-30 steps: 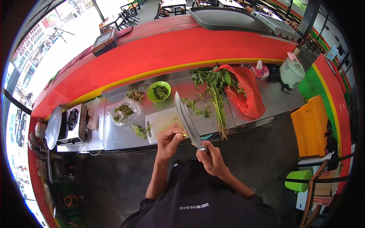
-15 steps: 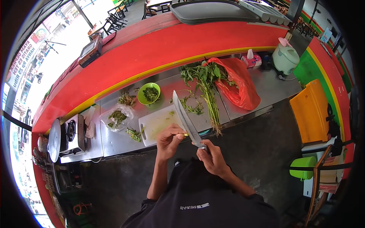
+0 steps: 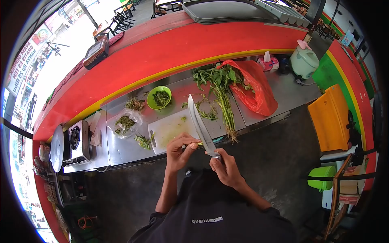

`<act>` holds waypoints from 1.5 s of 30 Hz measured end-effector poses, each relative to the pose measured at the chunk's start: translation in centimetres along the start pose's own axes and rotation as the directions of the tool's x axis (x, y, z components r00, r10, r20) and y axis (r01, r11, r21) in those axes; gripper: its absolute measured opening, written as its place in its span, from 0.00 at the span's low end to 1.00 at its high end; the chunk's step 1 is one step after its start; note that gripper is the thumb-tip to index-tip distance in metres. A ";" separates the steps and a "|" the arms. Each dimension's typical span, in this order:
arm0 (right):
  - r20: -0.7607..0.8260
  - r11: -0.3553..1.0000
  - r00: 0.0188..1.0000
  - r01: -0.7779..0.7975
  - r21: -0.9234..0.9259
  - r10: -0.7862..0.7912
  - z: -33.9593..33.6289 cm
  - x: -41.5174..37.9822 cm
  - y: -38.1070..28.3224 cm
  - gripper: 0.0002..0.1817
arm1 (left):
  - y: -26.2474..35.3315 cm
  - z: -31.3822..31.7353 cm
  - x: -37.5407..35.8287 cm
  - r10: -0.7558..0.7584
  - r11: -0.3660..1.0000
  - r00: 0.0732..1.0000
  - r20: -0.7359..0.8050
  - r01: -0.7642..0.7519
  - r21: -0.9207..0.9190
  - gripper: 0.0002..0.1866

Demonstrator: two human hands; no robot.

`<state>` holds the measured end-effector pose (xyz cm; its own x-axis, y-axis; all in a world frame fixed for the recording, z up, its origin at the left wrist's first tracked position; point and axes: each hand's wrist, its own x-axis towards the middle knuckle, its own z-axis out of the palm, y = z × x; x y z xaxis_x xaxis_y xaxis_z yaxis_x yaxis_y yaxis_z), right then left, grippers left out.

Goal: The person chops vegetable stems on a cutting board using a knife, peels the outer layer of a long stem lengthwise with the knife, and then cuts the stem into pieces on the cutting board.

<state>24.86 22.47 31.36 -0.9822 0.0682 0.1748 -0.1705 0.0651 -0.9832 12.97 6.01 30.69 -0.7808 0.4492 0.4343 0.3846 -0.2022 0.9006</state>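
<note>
My right hand (image 3: 225, 167) is wrapped round the handle of a large knife (image 3: 200, 123), its blade pointing up and away over the counter. Between the fingers of my left hand (image 3: 180, 150) is a small yellow-green piece (image 3: 199, 143), close beside the blade. Both hands are in front of the white cutting board (image 3: 164, 128), which bears a few green bits. Leafy stalks with roots (image 3: 224, 106) lie to the right of the board, partly against a red plastic bag (image 3: 259, 95). Behind the board stands a green bowl (image 3: 150, 101) of chopped leaves.
Left of the board are a clear bag of greens (image 3: 125, 124), loose leaves (image 3: 142, 141) and a root pile (image 3: 135, 104). A stove (image 3: 77, 139) stands at the far left, a rice cooker (image 3: 304, 62) at the right. The red wall (image 3: 182, 46) runs behind the steel counter.
The knife blade has tilted slightly, its tip moving a little right and up. Both hands keep their hold and have hardly moved.
</note>
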 end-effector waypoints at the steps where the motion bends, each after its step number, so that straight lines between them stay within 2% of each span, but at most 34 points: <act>1: 0.000 1.000 1.000 0.000 -0.002 0.000 0.1 0.0 0.0 0.13 | 0.1 -0.1 0.0 0.000 1.000 1.000 -0.001 0.000 -0.002 0.05; 7: -0.003 0.999 1.000 0.005 -0.052 -0.005 0.5 0.0 -0.2 0.13 | 0.8 -0.3 -0.2 -0.005 0.999 1.000 0.000 0.005 0.048 0.04; 9: 0.020 0.996 1.000 0.004 -0.092 -0.002 0.5 0.0 -0.4 0.12 | 0.6 -0.4 -0.4 -0.037 0.999 0.999 -0.025 0.036 -0.030 0.06; 16: -0.006 0.995 1.000 -0.022 -0.093 0.021 1.2 -0.3 0.0 0.11 | 0.5 -0.6 -0.3 -0.045 0.997 0.999 -0.007 0.044 -0.055 0.06; 18: 0.006 0.992 1.000 -0.027 -0.122 0.028 1.3 -0.4 0.1 0.11 | 0.2 -0.6 -0.3 -0.059 0.988 0.998 -0.039 0.053 -0.148 0.06; 28: -0.012 0.993 1.000 -0.025 -0.118 0.024 1.6 -0.1 0.6 0.11 | 0.1 -0.9 0.0 -0.124 0.973 0.991 -0.041 0.113 -0.203 0.06; 30: -0.001 0.994 1.000 -0.007 -0.107 0.007 1.5 0.1 0.5 0.10 | 0.2 -1.0 0.2 -0.129 0.958 0.992 -0.015 0.120 -0.262 0.05; 37: -0.014 0.999 1.000 -0.001 -0.047 0.000 1.6 0.7 0.2 0.09 | 0.7 -1.8 0.3 -0.149 0.977 0.983 0.110 0.163 -0.138 0.05; 43: -0.008 0.997 1.000 -0.008 -0.072 0.007 1.4 1.1 0.0 0.09 | 0.4 -1.0 0.2 -0.156 0.980 0.988 0.000 0.155 -0.127 0.05; 45: 0.018 0.994 0.999 -0.037 -0.106 0.039 1.5 0.9 -0.1 0.10 | 0.3 -1.0 0.1 -0.209 0.950 0.977 -0.039 0.194 -0.243 0.04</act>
<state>23.83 21.03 31.55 -0.9894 0.0526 0.1350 -0.1245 0.1678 -0.9779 12.48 5.10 31.08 -0.8628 0.4469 0.2364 0.0944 -0.3170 0.9437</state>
